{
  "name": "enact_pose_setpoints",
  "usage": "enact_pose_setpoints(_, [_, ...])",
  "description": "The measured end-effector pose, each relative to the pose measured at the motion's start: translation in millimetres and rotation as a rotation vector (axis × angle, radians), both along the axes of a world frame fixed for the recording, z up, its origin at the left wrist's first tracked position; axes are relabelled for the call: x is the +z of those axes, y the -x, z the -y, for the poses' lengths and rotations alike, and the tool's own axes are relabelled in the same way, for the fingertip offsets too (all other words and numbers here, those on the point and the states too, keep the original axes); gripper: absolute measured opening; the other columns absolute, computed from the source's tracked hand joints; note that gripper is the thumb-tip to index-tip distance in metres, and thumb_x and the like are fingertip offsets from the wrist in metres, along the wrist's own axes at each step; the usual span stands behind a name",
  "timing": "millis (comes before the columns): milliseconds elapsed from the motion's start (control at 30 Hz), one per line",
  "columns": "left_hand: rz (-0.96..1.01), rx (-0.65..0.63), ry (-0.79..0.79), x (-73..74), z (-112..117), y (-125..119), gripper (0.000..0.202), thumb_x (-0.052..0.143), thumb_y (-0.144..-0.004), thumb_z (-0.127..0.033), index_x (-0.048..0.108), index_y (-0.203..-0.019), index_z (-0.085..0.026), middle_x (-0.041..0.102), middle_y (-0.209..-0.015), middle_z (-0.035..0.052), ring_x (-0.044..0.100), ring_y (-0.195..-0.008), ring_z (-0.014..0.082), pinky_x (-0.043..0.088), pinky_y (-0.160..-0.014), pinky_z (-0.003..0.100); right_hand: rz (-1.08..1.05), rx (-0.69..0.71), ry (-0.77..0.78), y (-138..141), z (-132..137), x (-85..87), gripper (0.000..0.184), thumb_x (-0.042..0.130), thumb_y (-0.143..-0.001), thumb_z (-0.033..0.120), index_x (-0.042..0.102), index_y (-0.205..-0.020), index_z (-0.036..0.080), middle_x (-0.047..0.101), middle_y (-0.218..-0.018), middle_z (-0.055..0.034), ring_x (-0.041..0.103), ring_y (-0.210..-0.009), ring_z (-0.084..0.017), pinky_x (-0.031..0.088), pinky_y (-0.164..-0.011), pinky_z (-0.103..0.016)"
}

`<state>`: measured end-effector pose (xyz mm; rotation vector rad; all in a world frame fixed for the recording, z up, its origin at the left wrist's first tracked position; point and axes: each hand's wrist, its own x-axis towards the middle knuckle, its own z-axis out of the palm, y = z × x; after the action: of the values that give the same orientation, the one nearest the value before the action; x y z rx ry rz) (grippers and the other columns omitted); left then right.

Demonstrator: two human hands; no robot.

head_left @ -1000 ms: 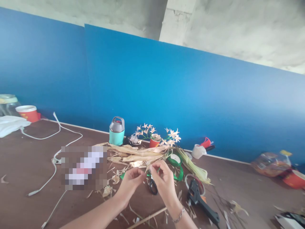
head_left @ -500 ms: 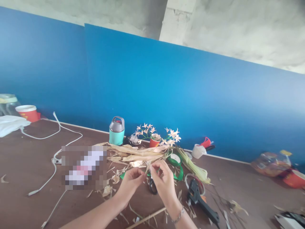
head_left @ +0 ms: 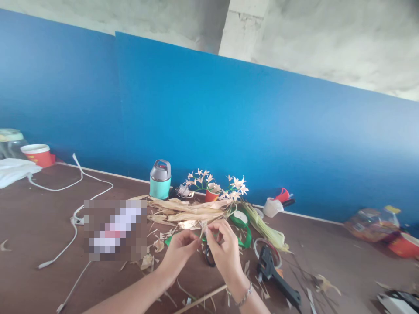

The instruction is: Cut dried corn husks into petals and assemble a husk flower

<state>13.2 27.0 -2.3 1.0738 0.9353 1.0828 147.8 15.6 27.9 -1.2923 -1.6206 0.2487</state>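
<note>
My left hand [head_left: 182,250] and my right hand [head_left: 223,243] meet above the middle of the table, both closed in a pinch. Between their fingertips is a small pale corn husk piece [head_left: 203,226] with pointed tips, partly covered by the fingers. Dried corn husks [head_left: 190,210] lie in a pile just behind the hands. A green ribbon roll [head_left: 240,218] stands to the right of the pile. Below the fingers, the black handle loops of what look like scissors [head_left: 209,256] show in part. A black glue gun [head_left: 276,277] rests right of my right wrist.
Behind the husks stand a teal flask [head_left: 160,181] and a red paper cup [head_left: 212,194] with pale husk flowers [head_left: 238,187]. Green husk strips [head_left: 266,229] lie to the right. White cables [head_left: 77,235] cross the left side. A blue partition [head_left: 229,117] borders the back.
</note>
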Motion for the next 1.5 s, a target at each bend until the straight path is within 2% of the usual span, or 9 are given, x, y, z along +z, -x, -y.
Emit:
enact_pose_setpoints(533, [0.045, -0.022, 0.018, 8.3, 4, 0, 0.027, 0.07, -0.063, -0.04, 0.061, -0.06, -0.015, 0.058, -0.056, -0.002, 0.046, -0.055, 0.0116, 0.034, -0.057, 0.023, 0.094, -0.01, -0.074, 0, 4, 0.3, 0.005, 0.052, -0.081, 0.019, 0.057, -0.081, 0.02, 0.059, -0.079, -0.0044, 0.056, -0.074, -0.018, 0.045, -0.06, -0.026])
enact_pose_setpoints(767, [0.097, -0.106, 0.006, 9.8, 1, 3, 0.032, 0.069, -0.066, -0.046, 0.059, -0.062, -0.016, 0.062, -0.061, -0.0001, 0.044, -0.056, 0.0109, 0.032, -0.059, 0.023, 0.115, -0.15, -0.13, -15, 5, 20.5, 0.012, 0.048, -0.082, 0.022, 0.057, -0.09, 0.02, 0.06, -0.077, -0.0036, 0.055, -0.066, -0.016, 0.045, -0.056, -0.025])
enact_pose_setpoints(933, [0.078, -0.103, 0.019, 12.3, 1, 4, 0.032, 0.068, -0.066, -0.046, 0.058, -0.061, -0.017, 0.061, -0.061, -0.0004, 0.043, -0.056, 0.0109, 0.031, -0.058, 0.023, 0.454, -0.268, 0.15, -79, 10, 26.6, 0.021, 0.05, -0.077, 0.023, 0.06, -0.094, 0.02, 0.066, -0.092, -0.0091, 0.062, -0.081, -0.024, 0.048, -0.069, -0.034])
enact_pose_setpoints(1067, [0.043, -0.086, 0.006, 13.8, 2, 4, 0.028, 0.066, -0.069, -0.043, 0.06, -0.061, -0.016, 0.062, -0.063, 0.0004, 0.043, -0.057, 0.0111, 0.032, -0.058, 0.024, 0.835, -0.548, 0.537, -142, 36, -0.1, 0.032, 0.055, -0.066, 0.02, 0.064, -0.097, 0.021, 0.066, -0.092, -0.0144, 0.063, -0.086, -0.035, 0.046, -0.066, -0.042])
enact_pose_setpoints(1167, [0.044, -0.08, -0.006, 13.7, 3, 4, 0.026, 0.065, -0.07, -0.041, 0.06, -0.061, -0.016, 0.061, -0.062, -0.0006, 0.043, -0.056, 0.0106, 0.032, -0.058, 0.024, 0.927, -0.621, 0.741, -163, 56, -28.1, 0.045, 0.053, -0.06, 0.011, 0.06, -0.105, 0.015, 0.066, -0.091, -0.017, 0.063, -0.087, -0.036, 0.046, -0.068, -0.043])
enact_pose_setpoints(1267, [0.041, -0.071, -0.017, 12.9, 3, 4, 0.026, 0.064, -0.072, -0.04, 0.061, -0.061, -0.016, 0.061, -0.062, -0.0009, 0.043, -0.056, 0.0103, 0.032, -0.058, 0.024, 0.946, -0.588, 0.725, -164, 65, -47.0, 0.044, 0.049, -0.063, 0.01, 0.058, -0.106, 0.016, 0.065, -0.099, -0.0174, 0.063, -0.089, -0.034, 0.046, -0.069, -0.043])
enact_pose_setpoints(1333, [0.037, -0.065, -0.024, 12.5, 3, 5, 0.026, 0.063, -0.072, -0.04, 0.063, -0.062, -0.016, 0.06, -0.061, -0.0009, 0.043, -0.056, 0.0105, 0.033, -0.059, 0.024, 0.924, -0.568, 0.678, -163, 66, -49.7, 0.043, 0.046, -0.067, 0.01, 0.056, -0.108, 0.015, 0.065, -0.099, -0.0175, 0.064, -0.088, -0.032, 0.046, -0.068, -0.041])
enact_pose_setpoints(1400, [0.027, -0.06, -0.021, 12.6, 2, 5, 0.026, 0.064, -0.072, -0.04, 0.063, -0.061, -0.016, 0.059, -0.059, -0.001, 0.043, -0.057, 0.0108, 0.033, -0.06, 0.024, 0.876, -0.584, 0.657, -165, 64, -43.4, 0.042, 0.044, -0.07, 0.011, 0.055, -0.11, 0.013, 0.066, -0.096, -0.0177, 0.065, -0.084, -0.032, 0.047, -0.065, -0.039])
enact_pose_setpoints(1500, [0.011, -0.045, -0.014, 13.9, 2, 4, 0.027, 0.064, -0.07, -0.042, 0.063, -0.06, -0.016, 0.058, -0.058, -0.0008, 0.043, -0.057, 0.0117, 0.033, -0.06, 0.024, 0.784, -0.684, 0.601, -165, 61, -20.4, 0.038, 0.043, -0.075, 0.018, 0.054, -0.111, 0.014, 0.068, -0.088, -0.0168, 0.066, -0.076, -0.032, 0.047, -0.058, -0.038])
